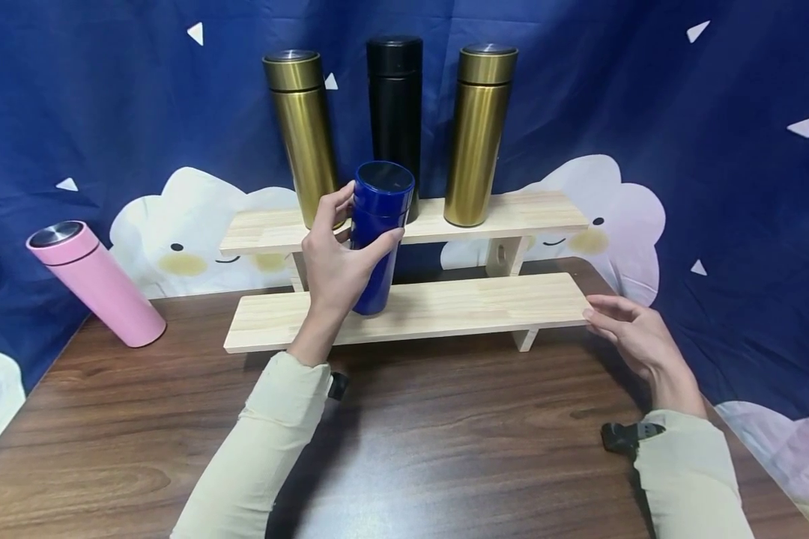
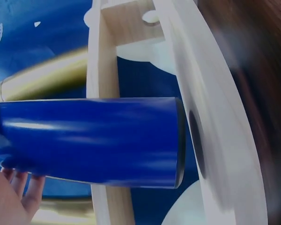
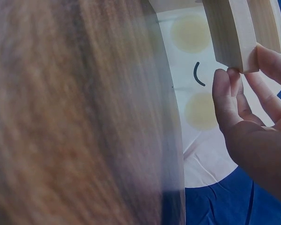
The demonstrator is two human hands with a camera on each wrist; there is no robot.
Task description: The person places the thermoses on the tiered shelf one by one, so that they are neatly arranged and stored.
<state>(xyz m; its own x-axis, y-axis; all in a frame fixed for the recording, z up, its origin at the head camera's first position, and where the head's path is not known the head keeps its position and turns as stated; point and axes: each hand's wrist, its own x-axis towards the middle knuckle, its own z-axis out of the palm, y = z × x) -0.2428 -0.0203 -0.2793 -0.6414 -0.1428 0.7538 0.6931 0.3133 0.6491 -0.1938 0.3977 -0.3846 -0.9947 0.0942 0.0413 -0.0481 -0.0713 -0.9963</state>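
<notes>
A blue tumbler [image 1: 377, 224] is gripped around its upper part by my left hand [image 1: 340, 258]. Its base hangs just above the lower board of a two-tier wooden shelf [image 1: 485, 303], and a dark shadow shows on the board under it in the left wrist view. My right hand [image 1: 637, 337] holds the right end of that lower board between thumb and fingers; the right wrist view shows fingertips on either side of the board end [image 3: 248, 56]. Behind the blue tumbler, a black tumbler [image 1: 395, 112] stands on the upper board between two gold tumblers, left [image 1: 303, 142] and right [image 1: 479, 142].
A pink tumbler [image 1: 97, 281] stands at the far left of the brown wooden table [image 1: 458, 419]. Close behind the shelf hangs a dark blue cloth [image 1: 593, 82] with white clouds and small triangles.
</notes>
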